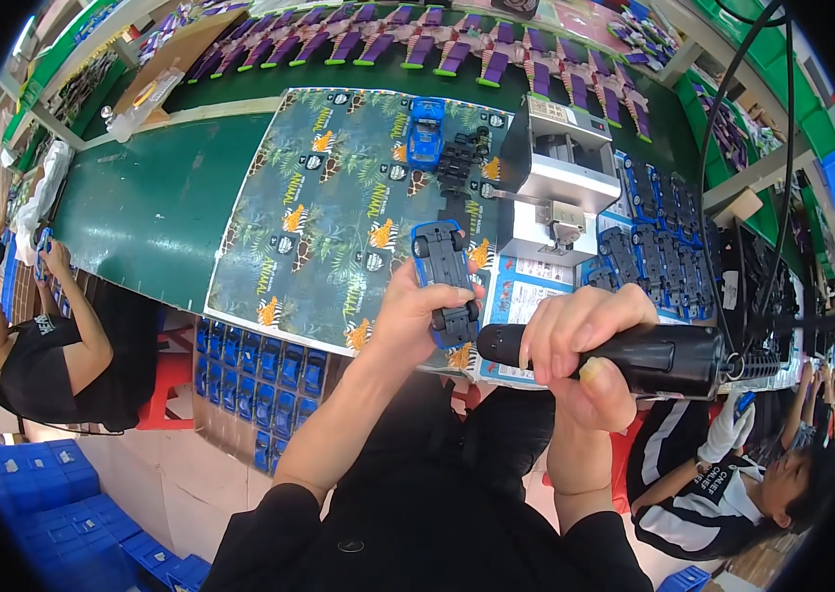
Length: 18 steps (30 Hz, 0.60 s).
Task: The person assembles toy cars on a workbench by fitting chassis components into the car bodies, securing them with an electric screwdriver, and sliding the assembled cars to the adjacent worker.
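Note:
My left hand (416, 314) is closed on a blue toy car (445, 271), turned so that its black underside and wheels face up. In my right hand (590, 345) is a black electric screwdriver (669, 361), lying level with its nose pointing left at the car's lower end; I cannot tell whether the two touch. Further back on the patterned mat (324, 227) another blue car (425, 133) sits upright, and black chassis parts (459, 163) lie beside it.
A silver screw-feeding machine (566, 163) stands right of the mat. Beyond it are rows of blue-and-black car parts (649, 257). Black cables (790, 128) hang at the right. A box of blue cars (260, 380) lies below the table edge. Co-workers sit at left and right.

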Each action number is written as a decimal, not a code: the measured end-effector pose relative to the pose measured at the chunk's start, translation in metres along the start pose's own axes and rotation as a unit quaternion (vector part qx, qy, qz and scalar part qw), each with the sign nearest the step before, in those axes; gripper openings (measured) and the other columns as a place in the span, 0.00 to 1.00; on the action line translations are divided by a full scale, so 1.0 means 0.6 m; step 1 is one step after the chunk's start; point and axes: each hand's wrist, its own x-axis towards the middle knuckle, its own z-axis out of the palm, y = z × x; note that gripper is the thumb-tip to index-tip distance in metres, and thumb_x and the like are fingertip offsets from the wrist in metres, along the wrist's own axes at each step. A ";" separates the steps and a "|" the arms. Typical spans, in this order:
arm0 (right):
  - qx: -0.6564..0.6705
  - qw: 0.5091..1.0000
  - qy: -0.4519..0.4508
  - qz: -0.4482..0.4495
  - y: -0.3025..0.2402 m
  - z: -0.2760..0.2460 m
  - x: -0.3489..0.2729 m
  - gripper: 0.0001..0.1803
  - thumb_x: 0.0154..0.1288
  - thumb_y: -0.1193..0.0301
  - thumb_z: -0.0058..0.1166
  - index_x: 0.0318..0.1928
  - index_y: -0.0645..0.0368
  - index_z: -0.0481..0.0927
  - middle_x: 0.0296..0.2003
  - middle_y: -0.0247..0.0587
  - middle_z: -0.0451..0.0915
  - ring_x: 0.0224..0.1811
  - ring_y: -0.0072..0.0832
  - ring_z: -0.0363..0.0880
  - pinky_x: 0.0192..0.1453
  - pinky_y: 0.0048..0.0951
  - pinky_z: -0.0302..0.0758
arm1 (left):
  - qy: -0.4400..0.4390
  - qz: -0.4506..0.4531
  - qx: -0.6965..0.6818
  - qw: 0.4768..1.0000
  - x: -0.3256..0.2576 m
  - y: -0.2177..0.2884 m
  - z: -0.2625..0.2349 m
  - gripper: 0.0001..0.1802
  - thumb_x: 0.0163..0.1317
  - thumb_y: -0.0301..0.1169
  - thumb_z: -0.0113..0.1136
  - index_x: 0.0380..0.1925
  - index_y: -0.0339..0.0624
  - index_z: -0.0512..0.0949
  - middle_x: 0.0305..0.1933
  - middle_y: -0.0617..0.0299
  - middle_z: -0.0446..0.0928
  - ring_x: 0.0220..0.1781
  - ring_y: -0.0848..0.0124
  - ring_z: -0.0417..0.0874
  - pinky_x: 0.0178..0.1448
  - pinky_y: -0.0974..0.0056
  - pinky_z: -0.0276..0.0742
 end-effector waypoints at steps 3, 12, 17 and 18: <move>0.007 1.000 -0.008 -0.003 -0.002 -0.001 0.001 0.14 0.60 0.66 0.60 0.38 0.59 0.70 0.23 0.36 0.73 0.18 0.25 0.72 0.30 0.30 0.75 | -0.003 0.008 0.007 1.000 0.000 0.000 0.002 0.32 0.48 0.14 0.61 0.57 0.37 0.68 0.46 0.55 0.78 0.42 0.65 0.84 0.43 0.58 0.84; 0.013 1.000 -0.009 0.014 -0.007 0.006 -0.001 0.16 0.58 0.66 0.64 0.38 0.59 0.71 0.22 0.36 0.74 0.18 0.26 0.73 0.29 0.31 0.76 | 0.001 -0.006 0.003 1.000 -0.003 -0.002 0.002 0.27 0.48 0.14 0.61 0.51 0.37 0.71 0.44 0.56 0.79 0.41 0.66 0.85 0.43 0.58 0.84; 0.015 0.997 -0.069 0.006 0.004 -0.003 0.009 0.15 0.57 0.69 0.65 0.36 0.59 0.71 0.21 0.37 0.75 0.17 0.26 0.74 0.27 0.30 0.77 | -0.009 -0.037 0.021 0.999 -0.006 0.001 0.007 0.38 0.48 0.14 0.61 0.64 0.41 0.68 0.47 0.57 0.79 0.43 0.65 0.85 0.46 0.57 0.83; 0.016 0.995 -0.099 -0.013 0.010 -0.006 0.012 0.14 0.56 0.70 0.64 0.36 0.59 0.71 0.20 0.36 0.75 0.17 0.26 0.74 0.26 0.30 0.77 | -0.008 -0.037 0.020 0.999 -0.004 0.001 0.007 0.38 0.48 0.14 0.61 0.64 0.41 0.68 0.47 0.57 0.79 0.43 0.65 0.85 0.46 0.57 0.83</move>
